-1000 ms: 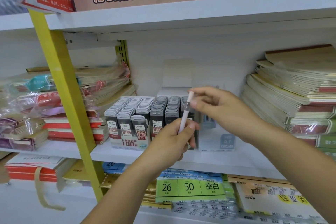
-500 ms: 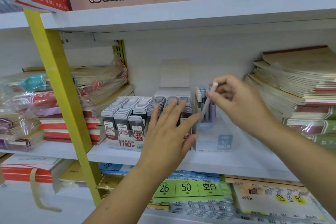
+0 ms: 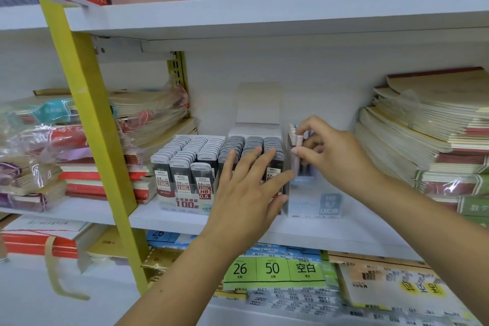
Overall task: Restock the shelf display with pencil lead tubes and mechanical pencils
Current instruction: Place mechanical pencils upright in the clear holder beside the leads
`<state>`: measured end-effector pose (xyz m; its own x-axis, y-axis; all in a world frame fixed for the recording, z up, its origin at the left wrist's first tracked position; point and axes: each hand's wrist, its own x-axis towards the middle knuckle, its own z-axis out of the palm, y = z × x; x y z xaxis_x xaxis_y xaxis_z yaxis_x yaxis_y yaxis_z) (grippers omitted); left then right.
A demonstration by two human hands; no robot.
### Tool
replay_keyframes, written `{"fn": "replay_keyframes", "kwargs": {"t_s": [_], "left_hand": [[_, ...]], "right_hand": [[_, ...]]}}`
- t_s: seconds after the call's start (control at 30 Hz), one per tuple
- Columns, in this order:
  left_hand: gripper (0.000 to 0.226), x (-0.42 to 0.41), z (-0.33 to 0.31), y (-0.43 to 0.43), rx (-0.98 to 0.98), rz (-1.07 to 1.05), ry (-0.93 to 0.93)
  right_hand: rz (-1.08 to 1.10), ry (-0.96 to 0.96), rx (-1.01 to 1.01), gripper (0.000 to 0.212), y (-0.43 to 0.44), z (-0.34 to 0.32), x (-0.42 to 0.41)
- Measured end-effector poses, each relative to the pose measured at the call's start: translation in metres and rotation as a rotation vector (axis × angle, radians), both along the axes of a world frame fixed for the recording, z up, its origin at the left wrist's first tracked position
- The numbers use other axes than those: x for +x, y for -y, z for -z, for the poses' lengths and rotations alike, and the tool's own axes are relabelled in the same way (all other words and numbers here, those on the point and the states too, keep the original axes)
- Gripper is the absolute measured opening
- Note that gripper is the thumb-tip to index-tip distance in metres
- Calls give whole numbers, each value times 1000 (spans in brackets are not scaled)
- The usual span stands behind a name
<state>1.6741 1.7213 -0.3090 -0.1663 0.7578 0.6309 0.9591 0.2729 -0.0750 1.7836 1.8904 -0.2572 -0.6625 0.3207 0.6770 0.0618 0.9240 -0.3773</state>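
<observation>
The step in hand, as I judge it, is seating one pencil in its box. On the middle shelf [image 3: 185, 222] a clear pencil box [image 3: 312, 201] stands just right of the lead tube display [image 3: 185, 167], touching or nearly so. The right hand [image 3: 336, 153] reaches over the box from the right and pinches a pale pencil [image 3: 299, 139] near its top between thumb and fingertips. The pencil stands almost upright, its lower part already inside the box among the other pencils. The left hand [image 3: 246, 193] is relaxed, fingers straight and spread across the front of the dark tube rows, forefinger toward the box's left wall. I cannot tell whether it presses.

To do this well, lower the pencil straight down into a free gap, tip first, and let go only once it stands. The light box could slide or tip, so the left hand should steady it.

A tall notebook stack [image 3: 428, 145] lies to the right, near the right wrist but apart from it. Wrapped notebooks [image 3: 148, 114] sit to the left by a yellow post [image 3: 87, 103]. The closest obstacles are the packed tubes and the standing pencils: a slanted entry could knock either.
</observation>
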Motion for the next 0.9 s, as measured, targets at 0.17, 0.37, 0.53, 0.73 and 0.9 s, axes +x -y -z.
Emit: {"fn": "replay_keyframes", "kwargs": {"t_s": [0.17,0.37,0.53,0.73,0.9], "left_hand": [[39,7,6,4,174,50,15],[24,19,94,56,411,236,102],[32,24,239,117,-134,21,596],[56,37,405,179,-747,-186,1031],[58,39,470,187,-887,-286,1202]], "right_hand": [[103,31,42,17,2,0,0],[40,-337,-90,12,60,48,62],[68,256,-470,13,98,231,90],[258,915,-823,23,158,460,107],[321,1112,-933,59,175,536,102]]}}
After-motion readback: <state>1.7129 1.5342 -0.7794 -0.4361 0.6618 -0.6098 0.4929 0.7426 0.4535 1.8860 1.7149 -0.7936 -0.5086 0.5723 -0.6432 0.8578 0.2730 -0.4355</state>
